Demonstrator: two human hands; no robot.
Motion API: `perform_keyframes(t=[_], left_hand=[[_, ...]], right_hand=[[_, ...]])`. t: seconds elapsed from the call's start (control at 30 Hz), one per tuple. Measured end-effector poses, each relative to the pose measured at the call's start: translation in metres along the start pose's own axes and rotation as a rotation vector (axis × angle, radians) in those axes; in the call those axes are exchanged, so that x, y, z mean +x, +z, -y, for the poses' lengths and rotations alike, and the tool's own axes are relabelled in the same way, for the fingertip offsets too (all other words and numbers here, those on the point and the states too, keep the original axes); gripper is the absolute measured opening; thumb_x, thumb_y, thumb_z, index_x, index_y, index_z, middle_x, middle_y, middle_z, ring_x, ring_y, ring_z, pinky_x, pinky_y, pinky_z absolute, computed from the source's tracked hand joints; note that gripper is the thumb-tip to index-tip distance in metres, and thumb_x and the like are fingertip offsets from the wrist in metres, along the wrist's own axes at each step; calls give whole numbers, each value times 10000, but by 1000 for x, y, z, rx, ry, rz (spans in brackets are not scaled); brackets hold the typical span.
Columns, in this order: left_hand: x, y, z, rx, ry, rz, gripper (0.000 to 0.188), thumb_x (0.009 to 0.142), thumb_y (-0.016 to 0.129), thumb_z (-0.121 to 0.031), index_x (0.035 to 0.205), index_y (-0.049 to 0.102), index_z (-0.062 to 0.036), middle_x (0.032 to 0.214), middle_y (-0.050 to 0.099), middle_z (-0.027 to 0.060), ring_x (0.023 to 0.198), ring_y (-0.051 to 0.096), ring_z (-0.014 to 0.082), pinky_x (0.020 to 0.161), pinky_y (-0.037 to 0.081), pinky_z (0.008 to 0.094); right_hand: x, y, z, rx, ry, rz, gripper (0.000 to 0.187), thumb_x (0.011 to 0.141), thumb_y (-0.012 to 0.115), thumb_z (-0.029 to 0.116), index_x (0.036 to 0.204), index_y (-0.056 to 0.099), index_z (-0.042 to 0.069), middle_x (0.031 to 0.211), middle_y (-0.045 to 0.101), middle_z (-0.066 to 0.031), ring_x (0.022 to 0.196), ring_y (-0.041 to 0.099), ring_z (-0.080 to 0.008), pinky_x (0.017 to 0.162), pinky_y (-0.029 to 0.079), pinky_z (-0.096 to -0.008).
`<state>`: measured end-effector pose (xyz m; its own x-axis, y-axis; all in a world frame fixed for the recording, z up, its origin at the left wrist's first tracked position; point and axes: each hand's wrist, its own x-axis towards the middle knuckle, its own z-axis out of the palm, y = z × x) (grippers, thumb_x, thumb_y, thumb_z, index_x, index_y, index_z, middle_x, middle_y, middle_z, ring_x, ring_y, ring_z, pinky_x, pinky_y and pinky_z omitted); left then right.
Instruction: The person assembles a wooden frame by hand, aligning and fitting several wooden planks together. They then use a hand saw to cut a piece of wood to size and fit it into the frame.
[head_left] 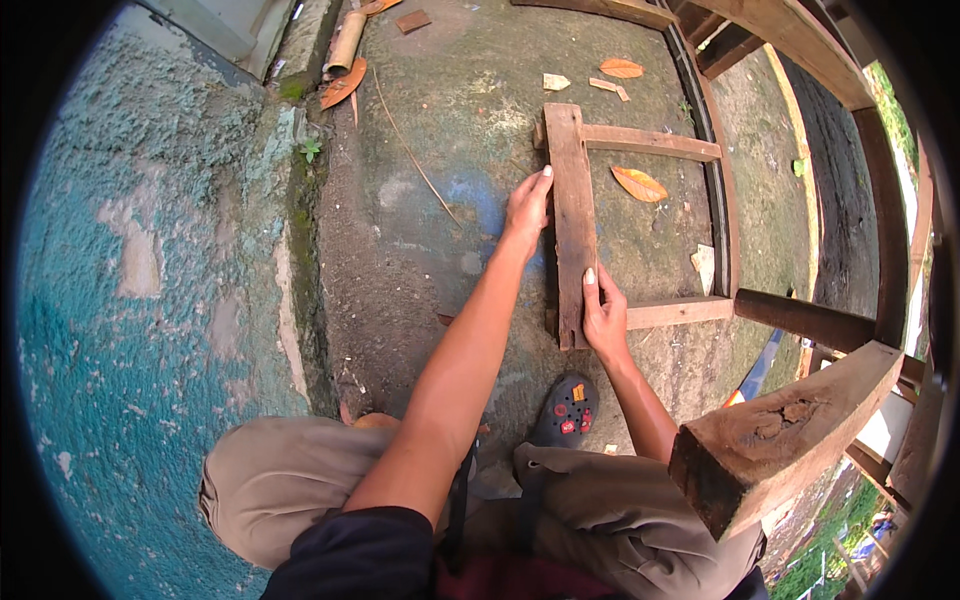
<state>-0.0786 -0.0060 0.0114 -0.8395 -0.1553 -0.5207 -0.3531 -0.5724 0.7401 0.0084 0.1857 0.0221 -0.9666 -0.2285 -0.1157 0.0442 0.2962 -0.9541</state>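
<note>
A brown wooden plank [573,220] lies lengthwise across the ends of two wooden crosspieces. The far crosspiece [650,142] and the near crosspiece [680,312] both reach right to a long wooden rail [722,200]. My left hand [527,208] grips the plank's left edge around its middle, fingers partly hidden beside the wood. Lower down, my right hand [604,312] holds the opposite edge near the plank's closer end, with the thumb along it.
A rough blue-green wall [150,300] rises on the left. Thick timber [790,430] juts up close at the lower right, joined to more framing. Dry leaves [640,184] and a bamboo piece [346,42] lie on the concrete. My dark clog [566,410] stands just below the plank.
</note>
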Motion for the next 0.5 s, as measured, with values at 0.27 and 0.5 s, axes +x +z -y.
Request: perform_keyframes(t=[0.27,0.5], left_hand=[[36,5,-5,-29,221,-91,740,1072,338,-561,1609,241,-60,1660,282,146,1533,262,309,1204,251,559],[77,1,-4,57,220,-100,644,1079,381,-499,1476,494,-4,1468,549,137,1339,507,238,1144,328,366]], right_hand=[[0,-5,1,-44,-33,0,457,1082,507,278,1369,569,-72,1280,645,-233,1212,597,-282,1052,432,-375],[1,-4,6,-46,-44,4,470,1074,525,290,1369,569,-72,1193,664,-219,1151,615,-265,1004,456,-365]])
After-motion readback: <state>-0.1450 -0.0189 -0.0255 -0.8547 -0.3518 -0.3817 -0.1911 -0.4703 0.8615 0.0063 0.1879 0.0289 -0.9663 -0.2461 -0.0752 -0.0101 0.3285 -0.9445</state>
